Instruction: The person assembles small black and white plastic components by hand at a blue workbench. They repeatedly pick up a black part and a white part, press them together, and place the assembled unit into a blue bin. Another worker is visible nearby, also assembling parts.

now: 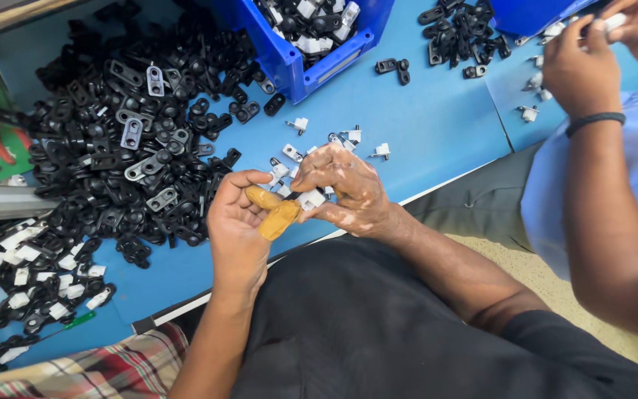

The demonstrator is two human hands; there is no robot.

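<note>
My left hand (pixel 236 222) and my right hand (pixel 345 188) meet above the near edge of the blue table (pixel 437 125). Tan finger covers sit on the thumb and a finger of my left hand. My right hand pinches a small white plastic piece (pixel 310 198) that is pressed against my left fingertips. A small black part seems to sit between the fingers, mostly hidden. Several loose white pieces with metal pins (pixel 348 137) lie on the table just beyond my hands.
A big heap of black plastic clips (pixel 134 133) covers the table's left. Assembled black-and-white parts (pixel 31 281) lie at near left. A blue bin (pixel 311 37) with parts stands at the back. A co-worker's hands (pixel 599 52) work at the upper right.
</note>
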